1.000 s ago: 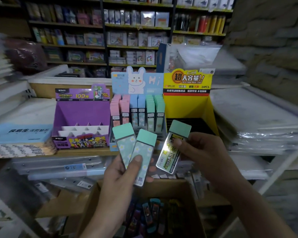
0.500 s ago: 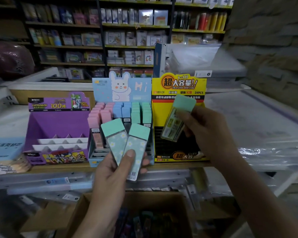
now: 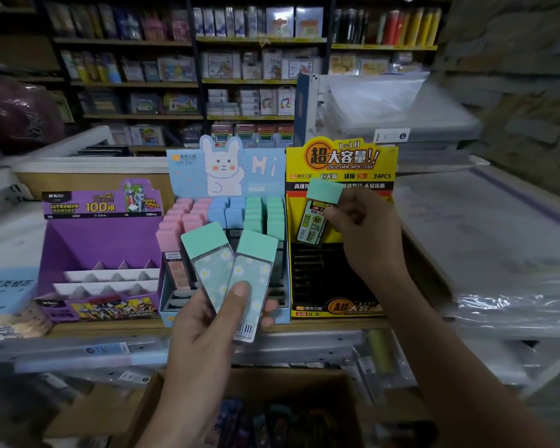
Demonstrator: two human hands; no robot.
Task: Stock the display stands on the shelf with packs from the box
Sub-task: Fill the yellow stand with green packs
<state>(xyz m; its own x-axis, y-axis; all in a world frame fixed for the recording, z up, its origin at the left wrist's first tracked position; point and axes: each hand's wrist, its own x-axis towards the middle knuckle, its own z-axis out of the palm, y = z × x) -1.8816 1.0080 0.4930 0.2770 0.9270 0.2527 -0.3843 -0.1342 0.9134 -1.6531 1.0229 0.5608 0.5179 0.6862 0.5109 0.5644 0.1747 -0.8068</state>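
Observation:
My left hand [image 3: 214, 321] grips two mint-capped flowered packs [image 3: 236, 270], fanned out in front of the blue rabbit display stand [image 3: 227, 169], which holds rows of pink, blue and green packs. My right hand [image 3: 366, 234] pinches a green-capped pack with a yellow label [image 3: 317, 218], held upright over the back of the yellow display stand [image 3: 340, 163]; that stand's black slots look bare. An open cardboard box [image 3: 249, 379] with several dark packs sits below the shelf.
A purple display stand [image 3: 101, 227] with white tiers stands left of the blue one on the wooden shelf [image 3: 110, 328]. Plastic-wrapped stacks [image 3: 498, 253] lie to the right. Full store shelves [image 3: 249, 59] fill the background.
My right hand has lifted the yellow-labelled pack from beside my left hand up and over the yellow stand. My left hand still grips its two packs. The view has shifted down and right.

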